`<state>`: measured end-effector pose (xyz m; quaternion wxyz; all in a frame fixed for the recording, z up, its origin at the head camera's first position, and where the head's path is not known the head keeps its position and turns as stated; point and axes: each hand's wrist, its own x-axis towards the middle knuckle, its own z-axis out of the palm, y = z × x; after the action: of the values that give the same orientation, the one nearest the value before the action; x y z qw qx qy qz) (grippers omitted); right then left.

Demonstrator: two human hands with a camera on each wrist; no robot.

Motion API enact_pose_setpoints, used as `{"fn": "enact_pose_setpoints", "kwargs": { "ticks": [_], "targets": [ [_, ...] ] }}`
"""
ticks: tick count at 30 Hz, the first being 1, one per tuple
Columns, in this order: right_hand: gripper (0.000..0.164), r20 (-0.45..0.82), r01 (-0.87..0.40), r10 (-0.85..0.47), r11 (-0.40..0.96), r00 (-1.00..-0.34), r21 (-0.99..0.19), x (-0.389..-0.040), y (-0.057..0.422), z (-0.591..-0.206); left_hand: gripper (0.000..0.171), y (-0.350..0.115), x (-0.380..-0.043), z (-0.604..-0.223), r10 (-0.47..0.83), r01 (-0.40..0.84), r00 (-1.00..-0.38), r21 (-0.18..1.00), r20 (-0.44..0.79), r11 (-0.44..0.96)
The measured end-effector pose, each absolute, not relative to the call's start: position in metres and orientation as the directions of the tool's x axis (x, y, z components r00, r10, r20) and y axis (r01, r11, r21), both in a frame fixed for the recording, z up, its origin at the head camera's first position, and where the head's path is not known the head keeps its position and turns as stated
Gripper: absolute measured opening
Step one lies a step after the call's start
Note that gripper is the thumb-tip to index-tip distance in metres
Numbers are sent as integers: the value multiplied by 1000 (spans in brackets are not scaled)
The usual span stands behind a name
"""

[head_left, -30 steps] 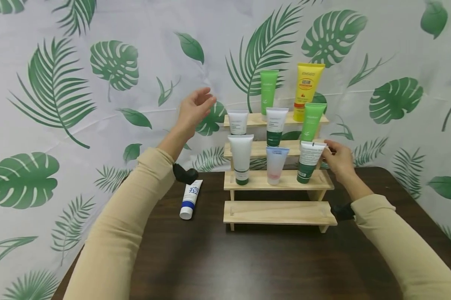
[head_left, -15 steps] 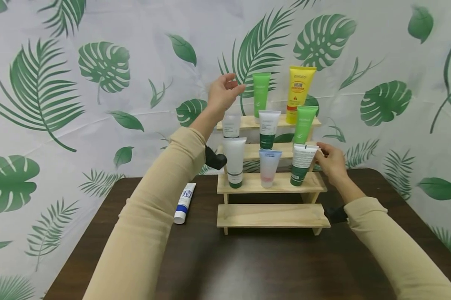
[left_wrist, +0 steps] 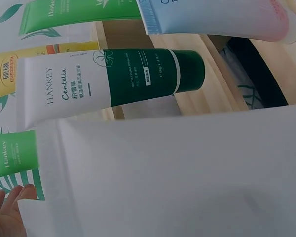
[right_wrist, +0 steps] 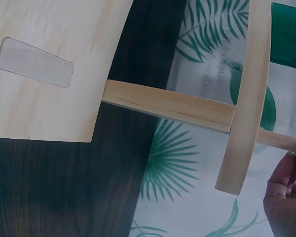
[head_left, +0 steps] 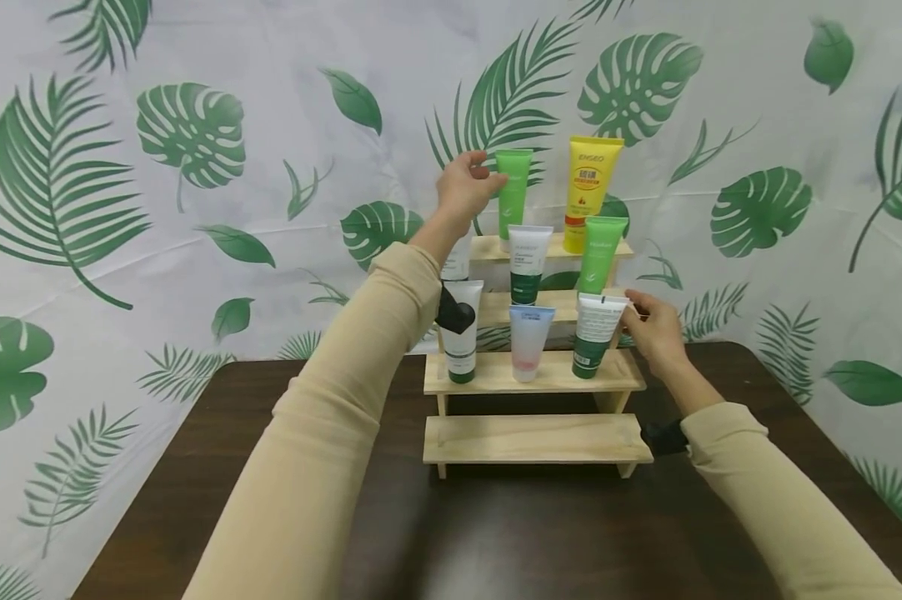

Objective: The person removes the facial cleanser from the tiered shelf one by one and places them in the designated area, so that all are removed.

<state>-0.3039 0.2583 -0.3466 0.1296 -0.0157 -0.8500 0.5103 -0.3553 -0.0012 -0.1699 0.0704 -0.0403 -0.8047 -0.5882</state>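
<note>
A stepped wooden rack [head_left: 537, 439] holds tubes standing on their caps. At its top left, my left hand [head_left: 464, 193] reaches to a green tube [head_left: 513, 204], thumb overlapping the tube's left edge and fingers apart. In the left wrist view a white tube [left_wrist: 177, 173] fills the foreground and partly blocks sight of that hand. My right hand [head_left: 655, 333] is at the rack's right side, beside a white-and-green tube [head_left: 595, 337]. The right wrist view has its thumb and fingers pinching the rack's thin wooden side piece [right_wrist: 281, 140].
A yellow tube [head_left: 589, 192] stands top right, a second green tube [head_left: 599, 254] below it. A white-and-dark-green tube [head_left: 528, 267] and a pale blue-pink tube [head_left: 529, 346] occupy the middle. The dark table [head_left: 541, 533] extends in front; a leaf-print cloth [head_left: 271, 100] hangs behind.
My left hand has moved right, up to the top-step green tube. The left sleeve now hides the white-and-blue tube lying on the table. My right hand keeps its place at the rack.
</note>
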Motion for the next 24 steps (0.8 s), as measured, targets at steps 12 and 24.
{"fn": "enact_pose_setpoints", "kwargs": {
  "ticks": [12,24],
  "targets": [
    [49,201,-109,154,463,-967,-880,-302,258,-348,50,12,-365,-177,-70,146,-980,914,186,379],
    [48,198,-101,162,469,-967,-877,-304,259,-348,45,20,-367,-181,-96,181,-967,899,237,399]
  ]
}}
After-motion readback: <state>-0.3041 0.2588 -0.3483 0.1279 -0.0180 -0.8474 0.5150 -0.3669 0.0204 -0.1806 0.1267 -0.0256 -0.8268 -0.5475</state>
